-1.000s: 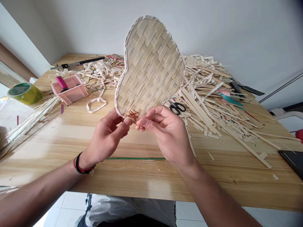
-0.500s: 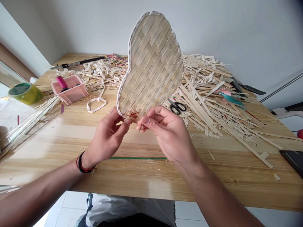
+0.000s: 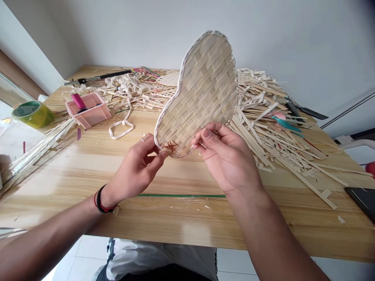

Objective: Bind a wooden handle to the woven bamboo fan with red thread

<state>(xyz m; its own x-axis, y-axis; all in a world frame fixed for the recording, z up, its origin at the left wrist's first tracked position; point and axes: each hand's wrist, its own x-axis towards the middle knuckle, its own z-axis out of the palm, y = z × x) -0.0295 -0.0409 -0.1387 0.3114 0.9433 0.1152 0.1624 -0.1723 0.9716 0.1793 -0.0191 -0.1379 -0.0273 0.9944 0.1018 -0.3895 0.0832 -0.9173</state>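
Observation:
My left hand (image 3: 143, 164) pinches the lower left edge of a woven bamboo fan panel (image 3: 205, 82), holding it upright and tilted to the right over the table. White braided trim runs along the panel's left and top edges. Beside my left thumb, a tangle of red thread (image 3: 170, 146) shows on the weave. My right hand (image 3: 224, 152) is closed in a pinch near the panel's lower right side. A thin dark thread (image 3: 184, 156) runs from near the left thumb to its fingertips. Whether a needle is between them cannot be made out.
A pink basket (image 3: 90, 113) with a magenta spool (image 3: 78, 101) and a roll of yellow-green tape (image 3: 32, 114) stand at left. Bamboo strips (image 3: 281, 144) pile up at right, near a teal tassel (image 3: 287, 125). A green strip (image 3: 181, 195) lies in front.
The panel has moved right and down and leans further right. My right hand has drawn away to the right from the left thumb, with the thread now stretched between them.

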